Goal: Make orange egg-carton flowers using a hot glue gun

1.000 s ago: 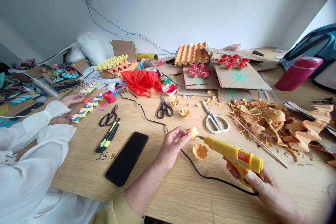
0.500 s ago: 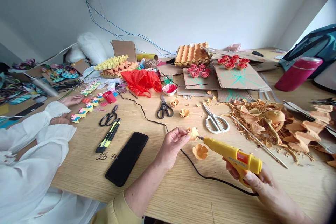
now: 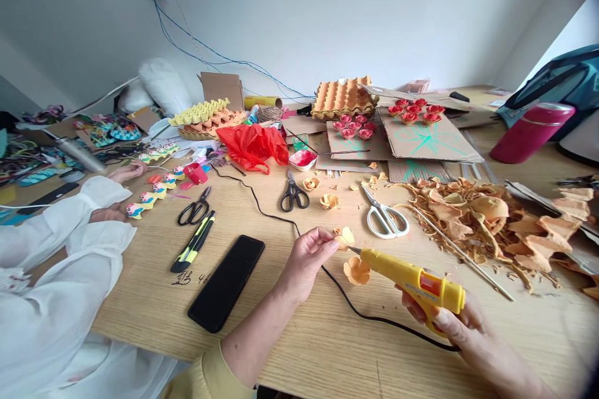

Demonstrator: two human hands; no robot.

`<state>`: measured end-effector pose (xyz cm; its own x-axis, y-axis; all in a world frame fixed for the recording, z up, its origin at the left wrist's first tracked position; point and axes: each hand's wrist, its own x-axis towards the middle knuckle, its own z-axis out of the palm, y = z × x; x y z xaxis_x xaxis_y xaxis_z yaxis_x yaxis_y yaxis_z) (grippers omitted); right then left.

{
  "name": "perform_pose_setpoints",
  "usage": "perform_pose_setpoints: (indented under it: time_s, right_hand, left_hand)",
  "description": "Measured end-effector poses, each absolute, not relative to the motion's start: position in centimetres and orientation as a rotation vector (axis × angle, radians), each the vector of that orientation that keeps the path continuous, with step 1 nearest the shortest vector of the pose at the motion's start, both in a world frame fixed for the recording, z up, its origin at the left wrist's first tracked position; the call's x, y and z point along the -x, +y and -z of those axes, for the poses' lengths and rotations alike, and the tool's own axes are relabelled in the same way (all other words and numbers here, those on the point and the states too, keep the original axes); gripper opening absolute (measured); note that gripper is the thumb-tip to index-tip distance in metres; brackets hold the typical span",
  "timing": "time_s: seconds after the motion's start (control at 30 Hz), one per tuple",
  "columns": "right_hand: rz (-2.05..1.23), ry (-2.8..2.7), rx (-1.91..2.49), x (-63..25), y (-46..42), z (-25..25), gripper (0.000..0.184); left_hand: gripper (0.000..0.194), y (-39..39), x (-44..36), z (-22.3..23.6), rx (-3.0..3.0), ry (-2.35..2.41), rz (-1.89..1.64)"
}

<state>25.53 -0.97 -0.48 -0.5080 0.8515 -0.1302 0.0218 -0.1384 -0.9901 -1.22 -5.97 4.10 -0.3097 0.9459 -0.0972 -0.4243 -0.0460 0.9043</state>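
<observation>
Between its thumb and fingertips, my left hand (image 3: 306, 262) pinches an orange egg-carton flower piece (image 3: 345, 237) with rounded petals. My right hand (image 3: 452, 324) is wrapped around the handle of a yellow hot glue gun (image 3: 412, 277). The gun's metal nozzle points left, close to the lower edge of the held petals; whether it touches them I cannot tell. Just below the nozzle, a flat orange petal cup (image 3: 357, 270) lies on the table. Two finished-looking orange flowers, a nearer one (image 3: 329, 201) and a farther one (image 3: 311, 183), sit beyond my left hand.
White-handled scissors (image 3: 387, 218), black scissors (image 3: 294, 193), a phone (image 3: 225, 282) and a utility knife (image 3: 193, 242) lie around. Carton scraps (image 3: 486, 212) heap at right. The gun's black cord (image 3: 355, 308) crosses the table. A person in white sleeves (image 3: 98, 230) sits at left.
The glue gun has shifted slightly left and down, its nozzle now lower against the petals' edge. My left hand keeps its hold almost unmoved. The other person's far hand has moved slightly.
</observation>
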Motion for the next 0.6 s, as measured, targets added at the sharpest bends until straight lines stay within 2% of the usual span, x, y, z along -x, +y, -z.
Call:
perform_pose_setpoints:
  time_s: [0.23,0.6]
  right_hand:
    - [-1.611,-1.67,0.912,-25.4,-0.3,0.4,0.046]
    - [-1.735,-1.706,0.88,-24.5,0.0,-0.7,0.052]
  left_hand:
    - [0.037,-6.0,1.3,-3.9,-0.613,1.072,-1.6]
    - [0.036,-5.6,2.3,-2.9,-0.245,0.771,-1.715]
